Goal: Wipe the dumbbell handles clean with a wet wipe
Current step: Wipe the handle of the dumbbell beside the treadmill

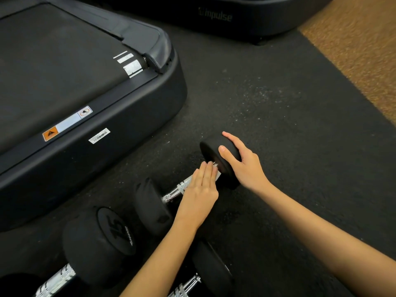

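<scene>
Left hand [200, 194] flat on white wet wipe [218, 176] over chrome dumbbell handle [182, 186]; right hand [244, 168] grips black rubber head [211, 151]. I read "15" dumbbell [115, 230], "impulse" machine base [215, 17].

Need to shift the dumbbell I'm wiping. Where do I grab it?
Take the chrome handle from above, on its bare stretch by the near head. It lies level, held off the mat by both heads, so fingers should wrap under. The left hand presses the wipe on the far stretch; the right hand grips the far head, likely too wide for a firm lift.
</scene>
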A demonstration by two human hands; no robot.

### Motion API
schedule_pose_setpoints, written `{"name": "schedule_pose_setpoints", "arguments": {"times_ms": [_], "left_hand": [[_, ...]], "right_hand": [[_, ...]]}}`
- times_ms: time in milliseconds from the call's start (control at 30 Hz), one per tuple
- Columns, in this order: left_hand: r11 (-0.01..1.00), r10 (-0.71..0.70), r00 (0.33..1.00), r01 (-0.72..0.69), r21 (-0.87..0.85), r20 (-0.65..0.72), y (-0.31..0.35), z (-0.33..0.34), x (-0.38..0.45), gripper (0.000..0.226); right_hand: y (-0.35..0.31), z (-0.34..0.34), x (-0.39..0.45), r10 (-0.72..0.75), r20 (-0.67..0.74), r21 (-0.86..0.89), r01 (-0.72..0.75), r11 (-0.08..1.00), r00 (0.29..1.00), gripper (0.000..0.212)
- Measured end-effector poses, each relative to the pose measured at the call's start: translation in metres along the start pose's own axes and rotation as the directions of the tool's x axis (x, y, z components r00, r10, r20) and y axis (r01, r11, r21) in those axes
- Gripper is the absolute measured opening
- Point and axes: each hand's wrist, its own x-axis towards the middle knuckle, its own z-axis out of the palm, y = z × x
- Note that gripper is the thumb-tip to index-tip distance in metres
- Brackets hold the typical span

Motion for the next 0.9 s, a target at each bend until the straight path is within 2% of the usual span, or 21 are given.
{"name": "schedule_pose_setpoints", "arguments": {"times_ms": [200,267,333,400,433,533,633,767,900], "left_hand": [[0.997,-0.031,0.990,0.021,0.080,0.136,-0.003,-0.007,-0.011,0.059],[0.999,-0.026,0.984,0.021,0.032,0.177,-0.002,-0.028,-0.014,0.042],[0.995,-0.073,0.992,0.078,-0.054,0.099,-0.008,-0.043,-0.017,0.035],[0.967,-0.122,0.993,0.120,-0.225,0.007,-0.024,-0.060,-0.027,0.049],[0.948,-0.105,0.994,0.089,-0.305,-0.034,-0.034,-0.065,-0.033,0.058],[0.826,-0.094,0.993,0.121,-0.551,0.078,-0.058,-0.077,-0.058,0.068],[0.683,-0.200,0.980,0.140,-0.717,0.001,-0.068,-0.088,-0.080,0.051],[0.590,-0.328,0.944,0.178,-0.788,-0.032,-0.079,-0.110,-0.118,0.038],[0.447,-0.523,0.852,0.300,-0.843,0.026,-0.087,-0.112,-0.165,0.034]], "right_hand": [[-0.005,-0.004,0.001,0.005,0.035,0.016,-0.006,1.000,0.999,0.051],[-0.009,-0.007,0.000,0.009,0.059,-0.001,-0.009,1.000,0.998,0.052],[-0.012,-0.010,0.000,0.017,0.077,-0.024,-0.015,1.000,0.997,0.054],[-0.014,-0.013,0.000,0.017,0.087,-0.055,-0.012,0.998,0.996,0.054],[-0.014,-0.014,0.000,0.017,0.090,-0.073,-0.010,0.997,0.996,0.055],[-0.015,-0.019,0.002,0.030,0.100,-0.139,-0.016,0.990,0.995,0.055],[-0.016,-0.024,0.004,0.030,0.098,-0.229,-0.007,0.973,0.995,0.056],[-0.025,-0.027,0.002,-0.004,0.107,-0.346,0.041,0.938,0.994,0.055],[-0.034,-0.028,-0.002,-0.037,0.151,-0.437,0.100,0.894,0.988,0.053]]}}
